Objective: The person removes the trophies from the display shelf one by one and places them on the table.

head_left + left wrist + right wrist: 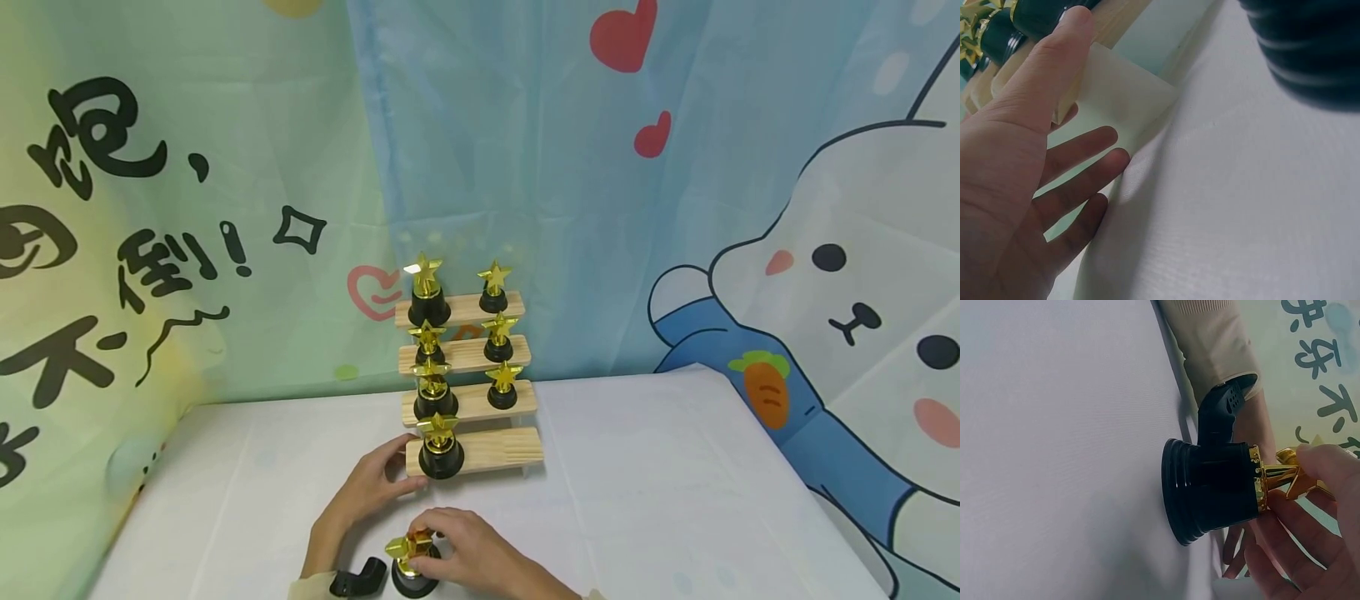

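Observation:
My right hand (476,550) pinches a small trophy (414,583) by its gold star. In the right wrist view the trophy's black stepped base (1210,484) shows over the white cloth; contact with the cloth is hard to judge. My left hand (367,487) holds the left end of a tiered wooden display stand (502,450), thumb along the front and index finger behind the lowest shelf. The other fingers spread beside the stand's pale side panel (1122,87). One star trophy (441,458) stands upright on the left of that lowest shelf, close to my left thumb.
Upper shelves (468,357) each carry two star trophies, left and right. A white cloth covers the table (637,483). Behind it hangs a printed backdrop (510,167) with a cartoon figure. A black wrist strap (360,579) sits on my left forearm near the held trophy.

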The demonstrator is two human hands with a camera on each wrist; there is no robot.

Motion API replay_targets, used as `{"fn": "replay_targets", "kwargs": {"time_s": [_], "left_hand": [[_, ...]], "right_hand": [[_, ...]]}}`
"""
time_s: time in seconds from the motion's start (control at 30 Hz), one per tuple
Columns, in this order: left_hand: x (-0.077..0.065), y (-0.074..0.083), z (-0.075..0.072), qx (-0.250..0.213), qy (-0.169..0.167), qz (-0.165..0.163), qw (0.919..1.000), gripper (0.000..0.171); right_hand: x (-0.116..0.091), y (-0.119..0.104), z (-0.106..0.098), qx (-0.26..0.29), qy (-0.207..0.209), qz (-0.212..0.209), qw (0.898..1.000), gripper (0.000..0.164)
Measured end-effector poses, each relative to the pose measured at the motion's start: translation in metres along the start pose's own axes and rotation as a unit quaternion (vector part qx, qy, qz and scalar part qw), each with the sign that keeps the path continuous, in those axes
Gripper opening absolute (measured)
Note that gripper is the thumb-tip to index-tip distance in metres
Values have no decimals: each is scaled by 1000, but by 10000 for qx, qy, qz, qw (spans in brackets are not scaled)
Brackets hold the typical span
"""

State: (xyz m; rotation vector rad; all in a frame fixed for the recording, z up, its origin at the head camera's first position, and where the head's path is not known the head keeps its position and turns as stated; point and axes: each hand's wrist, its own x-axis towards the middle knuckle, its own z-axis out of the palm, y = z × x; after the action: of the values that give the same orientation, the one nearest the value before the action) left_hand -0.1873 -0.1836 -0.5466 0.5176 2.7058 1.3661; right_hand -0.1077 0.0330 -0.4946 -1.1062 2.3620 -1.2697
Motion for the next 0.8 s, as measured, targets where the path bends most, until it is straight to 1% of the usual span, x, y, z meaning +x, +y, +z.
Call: {"fn": "replay_targets", "kwargs": {"time_s": [0.1,0.23,0.33,0.5,0.8], "left_hand": [[-1,1,0,-3,-1,-6,10000,65],[0,1,-1,-5,14,34,10000,64],[0,1,-1,3,30,56,10000,64],[0,1,1,48,46,15,10000,64],[-1,2,1,91,63,-87,9999,64]], "right_hand": [[0,0,0,-20,15,-3,10000,22],[-1,-1,1,-300,101,-72,9995,22],[-2,-3,1,-421,85,-1,9991,26],[-4,-4,0,-357,35,120,9993,33],[-5,-6,-4,-470,156,-16,9988,38]]}}
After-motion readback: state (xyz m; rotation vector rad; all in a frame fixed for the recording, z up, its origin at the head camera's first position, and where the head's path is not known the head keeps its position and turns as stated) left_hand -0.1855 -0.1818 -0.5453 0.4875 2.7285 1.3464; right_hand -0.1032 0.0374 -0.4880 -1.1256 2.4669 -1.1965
